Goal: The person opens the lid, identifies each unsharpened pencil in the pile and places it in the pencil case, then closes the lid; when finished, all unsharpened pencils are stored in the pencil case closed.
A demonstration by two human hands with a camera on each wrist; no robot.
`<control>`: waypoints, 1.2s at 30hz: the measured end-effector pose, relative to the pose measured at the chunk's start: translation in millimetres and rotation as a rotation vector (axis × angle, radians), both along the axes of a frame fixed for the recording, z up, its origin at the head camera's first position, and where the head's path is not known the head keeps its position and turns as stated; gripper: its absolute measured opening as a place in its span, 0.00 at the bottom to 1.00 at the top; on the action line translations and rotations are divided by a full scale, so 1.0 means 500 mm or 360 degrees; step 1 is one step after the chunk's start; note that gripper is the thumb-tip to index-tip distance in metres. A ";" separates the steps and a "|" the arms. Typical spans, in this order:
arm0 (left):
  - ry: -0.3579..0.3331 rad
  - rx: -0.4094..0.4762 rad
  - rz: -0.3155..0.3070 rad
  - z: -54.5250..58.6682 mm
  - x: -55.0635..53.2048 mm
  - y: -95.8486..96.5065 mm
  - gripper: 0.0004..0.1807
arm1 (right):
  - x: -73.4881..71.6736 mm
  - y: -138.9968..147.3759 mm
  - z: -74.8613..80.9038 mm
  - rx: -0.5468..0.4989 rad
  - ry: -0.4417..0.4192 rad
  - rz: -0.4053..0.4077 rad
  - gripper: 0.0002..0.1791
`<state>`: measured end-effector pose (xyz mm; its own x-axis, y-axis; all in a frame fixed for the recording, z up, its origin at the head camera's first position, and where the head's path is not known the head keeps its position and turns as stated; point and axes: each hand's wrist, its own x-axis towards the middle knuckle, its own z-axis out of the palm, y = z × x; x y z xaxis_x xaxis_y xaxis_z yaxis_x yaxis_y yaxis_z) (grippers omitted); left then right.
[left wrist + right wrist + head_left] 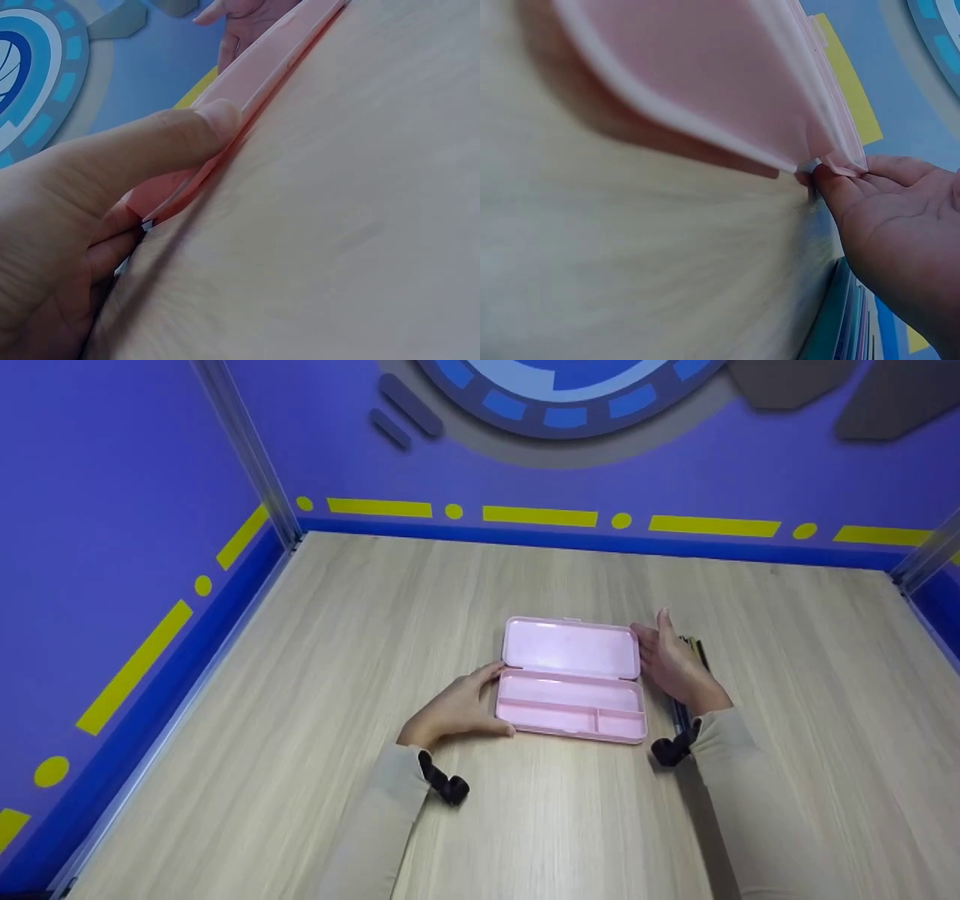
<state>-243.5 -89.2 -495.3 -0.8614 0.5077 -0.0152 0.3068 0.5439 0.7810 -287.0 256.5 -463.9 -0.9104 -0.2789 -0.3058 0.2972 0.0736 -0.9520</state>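
Note:
A pink pencil case (547,690) lies open on the wooden table, its lid (571,647) swung to the far side. Its tray has a long section and smaller compartments, with nothing inside. My left hand (459,709) holds the case's left end, thumb along the near edge and fingers around toward the hinge side. In the left wrist view the thumb (214,120) presses on the pink edge. At the lid's right end, my right hand (673,664) has its palm turned inward and thumb raised. Its fingers (840,184) touch the lid's corner in the right wrist view.
Several slender, dark, pen-like items (679,714) lie on the table (360,622) beside the case, partly hidden by the right hand and wrist. Teal and purple ones (847,307) show in the right wrist view. Blue panels (525,487) with yellow marks bound the table's back and sides.

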 end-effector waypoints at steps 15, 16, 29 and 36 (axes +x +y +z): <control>-0.0017 0.0017 0.0015 0.003 0.001 0.002 0.59 | 0.002 0.012 0.017 -0.0229 -0.0002 -0.0045 0.45; -0.0016 0.0015 0.0017 0.003 0.001 0.002 0.59 | 0.003 0.012 0.020 -0.0224 0.0005 -0.0054 0.44; 0.0038 0.0021 0.0015 -0.004 0.002 0.001 0.60 | 0.028 0.036 0.070 0.0198 0.0166 0.0038 0.44; 0.0033 -0.0013 0.0025 -0.004 0.002 0.001 0.61 | 0.057 0.069 0.093 0.0464 0.0259 0.0088 0.42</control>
<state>-242.5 -88.9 -497.3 -0.8695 0.4940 -0.0016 0.3140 0.5552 0.7701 -258.2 291.0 -417.6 -0.9398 -0.2515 -0.2315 0.1308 0.3613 -0.9232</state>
